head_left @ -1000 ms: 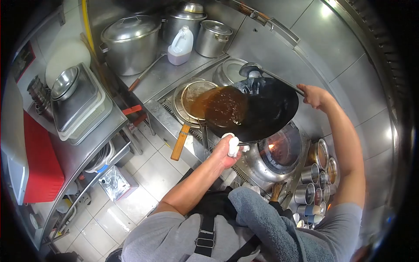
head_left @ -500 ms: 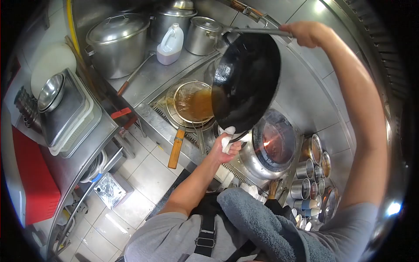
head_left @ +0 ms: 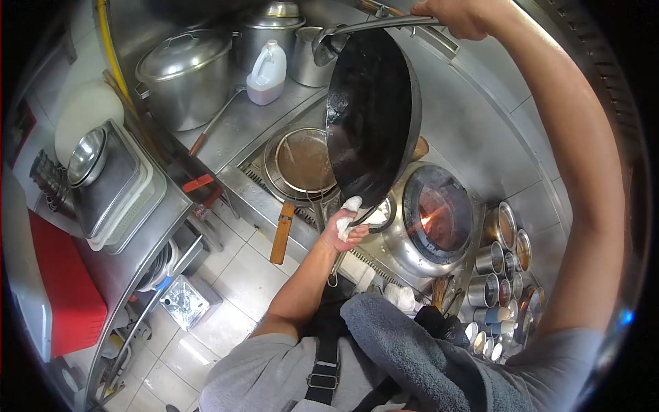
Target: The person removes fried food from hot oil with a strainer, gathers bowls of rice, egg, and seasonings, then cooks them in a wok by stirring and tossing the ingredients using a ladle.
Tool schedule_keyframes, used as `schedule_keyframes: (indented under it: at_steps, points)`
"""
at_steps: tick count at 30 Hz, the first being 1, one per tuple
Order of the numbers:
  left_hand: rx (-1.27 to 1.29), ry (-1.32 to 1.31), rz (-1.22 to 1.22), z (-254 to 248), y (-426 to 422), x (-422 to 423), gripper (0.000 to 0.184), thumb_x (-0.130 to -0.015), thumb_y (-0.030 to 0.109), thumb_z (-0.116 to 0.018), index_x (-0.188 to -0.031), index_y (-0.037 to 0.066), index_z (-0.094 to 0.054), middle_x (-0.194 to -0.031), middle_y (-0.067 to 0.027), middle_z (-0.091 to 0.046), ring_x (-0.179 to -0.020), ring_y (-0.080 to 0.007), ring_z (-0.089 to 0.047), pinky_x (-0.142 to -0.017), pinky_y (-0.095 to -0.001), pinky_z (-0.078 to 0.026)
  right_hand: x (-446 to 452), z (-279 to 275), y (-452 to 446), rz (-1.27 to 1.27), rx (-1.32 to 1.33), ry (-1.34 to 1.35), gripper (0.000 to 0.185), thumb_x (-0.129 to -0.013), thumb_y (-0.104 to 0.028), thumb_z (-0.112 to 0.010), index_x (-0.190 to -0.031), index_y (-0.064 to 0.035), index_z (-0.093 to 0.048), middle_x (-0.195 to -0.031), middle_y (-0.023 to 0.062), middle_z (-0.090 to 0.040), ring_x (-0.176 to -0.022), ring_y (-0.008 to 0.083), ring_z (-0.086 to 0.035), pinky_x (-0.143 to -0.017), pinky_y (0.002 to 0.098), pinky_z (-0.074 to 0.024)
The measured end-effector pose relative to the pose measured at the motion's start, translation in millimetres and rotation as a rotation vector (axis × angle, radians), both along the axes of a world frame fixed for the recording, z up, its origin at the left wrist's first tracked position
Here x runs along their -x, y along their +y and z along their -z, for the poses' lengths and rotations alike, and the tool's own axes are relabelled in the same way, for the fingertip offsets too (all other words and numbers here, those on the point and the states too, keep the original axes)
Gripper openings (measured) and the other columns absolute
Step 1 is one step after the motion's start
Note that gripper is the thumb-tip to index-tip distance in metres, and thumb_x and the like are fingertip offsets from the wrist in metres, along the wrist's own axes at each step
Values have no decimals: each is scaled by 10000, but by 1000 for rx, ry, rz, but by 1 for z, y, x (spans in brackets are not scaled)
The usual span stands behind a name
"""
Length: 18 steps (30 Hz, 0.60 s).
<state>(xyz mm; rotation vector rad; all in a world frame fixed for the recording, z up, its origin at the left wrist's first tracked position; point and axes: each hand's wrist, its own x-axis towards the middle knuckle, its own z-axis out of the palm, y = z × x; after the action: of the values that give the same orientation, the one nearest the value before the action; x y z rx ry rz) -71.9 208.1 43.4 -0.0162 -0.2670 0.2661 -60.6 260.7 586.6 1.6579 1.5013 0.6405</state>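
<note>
Wok [head_left: 374,113], black, round-bottomed, metal, tilts steeply beside a round wire-mesh strainer [head_left: 303,162]; left hand [head_left: 342,231] grips its rim through white cloth [head_left: 345,223]; right hand [head_left: 467,15] clasps a long-handled steel ladle [head_left: 331,45].

Upper garment: grey, short-sleeved fabric shirt [head_left: 250,367], located at 6 o'clock in view. Fitted over shirt: flat black webbing strap [head_left: 327,349] with rectangular adjuster buckle [head_left: 321,380]. At strap's 3 o'clock: thick blue-grey terry-cloth towel [head_left: 405,340], draped lengthwise. Forearms: uncovered.
</note>
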Motion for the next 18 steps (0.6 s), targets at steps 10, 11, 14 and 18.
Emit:
schedule_keyframes:
  at_steps: [10, 11, 14, 18]
  points:
    - [56, 173, 47, 1, -13, 7, 389, -837, 332, -547, -1027, -5, -500, -651, -74, -442, -466, -127, -426, -384, -239, -357, -58, 14, 9, -85, 61, 141, 633, -779, -16, -482, -1400, -124, -424, -1282, 176, -575, -1206, 363, -528, -929, 465, -454]
    - [36, 167, 31, 3, -12, 7, 390, -827, 329, -561, -1027, -1, -507, -656, -80, -451, -476, -128, -438, -386, -241, -369, -74, 16, 5, -80, 58, 149, 633, -779, -16, -482, -1400, -124, -424, -1282, 176, -575, -1206, 363, -528, -929, 465, -454]
    - [-7, 244, -8, -4, -9, 17, 386, -811, 318, -573, -1021, 0, -512, -667, -85, -465, -480, -130, -448, -388, -240, -378, -113, 24, -5, -361, 31, 172, 380, -845, -64, -519, -1223, -31, -514, -1023, 168, -657, -916, 313, -651, -755, 438, -520]
    - [-76, 702, -250, -48, -4, 35, 263, -811, 242, -561, -960, 28, -527, -659, -75, -484, -497, -141, -475, -404, -253, -369, -232, 74, 5, -105, -20, 461, 831, -754, 42, -546, -1495, -221, -274, -1088, 197, -660, -948, 369, -647, -792, 435, -527]
